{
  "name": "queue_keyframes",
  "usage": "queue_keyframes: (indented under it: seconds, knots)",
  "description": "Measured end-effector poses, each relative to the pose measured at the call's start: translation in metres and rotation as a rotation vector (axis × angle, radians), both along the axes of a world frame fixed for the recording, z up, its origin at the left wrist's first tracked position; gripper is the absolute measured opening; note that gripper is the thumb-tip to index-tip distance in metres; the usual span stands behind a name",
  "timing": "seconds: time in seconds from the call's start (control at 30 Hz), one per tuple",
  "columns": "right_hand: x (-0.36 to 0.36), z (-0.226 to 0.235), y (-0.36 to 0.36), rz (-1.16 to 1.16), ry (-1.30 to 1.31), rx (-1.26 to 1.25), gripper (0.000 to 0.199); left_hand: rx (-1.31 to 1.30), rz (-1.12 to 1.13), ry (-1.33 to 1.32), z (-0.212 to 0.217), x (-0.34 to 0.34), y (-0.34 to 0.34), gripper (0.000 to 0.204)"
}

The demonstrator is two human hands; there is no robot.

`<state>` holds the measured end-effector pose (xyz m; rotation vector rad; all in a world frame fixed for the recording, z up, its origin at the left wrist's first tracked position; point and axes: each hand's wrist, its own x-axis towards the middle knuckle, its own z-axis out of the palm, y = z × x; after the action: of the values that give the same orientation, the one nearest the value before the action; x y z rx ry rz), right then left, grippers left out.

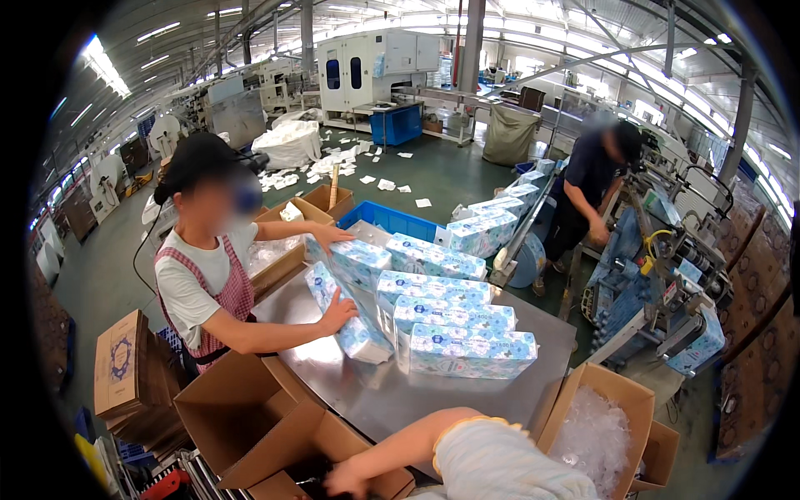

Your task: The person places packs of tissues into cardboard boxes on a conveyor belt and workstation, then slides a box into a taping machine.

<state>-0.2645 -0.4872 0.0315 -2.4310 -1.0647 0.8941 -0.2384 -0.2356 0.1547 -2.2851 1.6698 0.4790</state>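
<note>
My right hand (347, 481) reaches leftward at the lower edge, down at an open brown cardboard box (279, 446). Its fingers are blurred over a dark spot, so I cannot tell whether they grip anything. My left hand does not show. Beyond my arm, several blue-and-white floral tissue packs (473, 352) lie in a staggered row on a metal table (321, 375). At the table's left, a co-worker in a checked apron (237, 279) has one hand on a tilted tissue pack (348, 321) and the other on a pack behind it (358, 262).
A carton of clear plastic wrap (592, 429) stands at my right. Flattened cartons (125, 367) are stacked at the left. Tissue packs line a conveyor (521, 242) at the back right, near another person (587, 183) beside a machine. A blue crate (387, 218) stands behind the table.
</note>
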Motion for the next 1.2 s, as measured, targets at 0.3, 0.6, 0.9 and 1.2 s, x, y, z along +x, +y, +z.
queue_keyframes:
  seconds: [0.3, 0.6, 0.9, 1.2]
  knots:
    - [0.063, 0.159, -0.041, -0.507, -0.356, 0.147, 0.039, -0.107, 0.281, 0.531, 0.024, -0.012, 0.028, 0.060]
    - [0.077, 0.168, -0.063, -0.800, -0.057, 0.397, 0.044, -0.404, 0.414, -0.161, 0.009, 0.039, 0.004, 0.081]
    - [0.027, -0.113, 0.021, -1.648, 0.699, 0.517, 0.080, -0.176, 1.057, -0.184, -0.108, 0.115, 0.350, 0.058]
    - [0.043, 0.192, 0.113, -1.134, 0.273, 0.571, 0.050, -0.543, 1.892, 1.302, -0.186, 0.140, 0.165, 0.055]
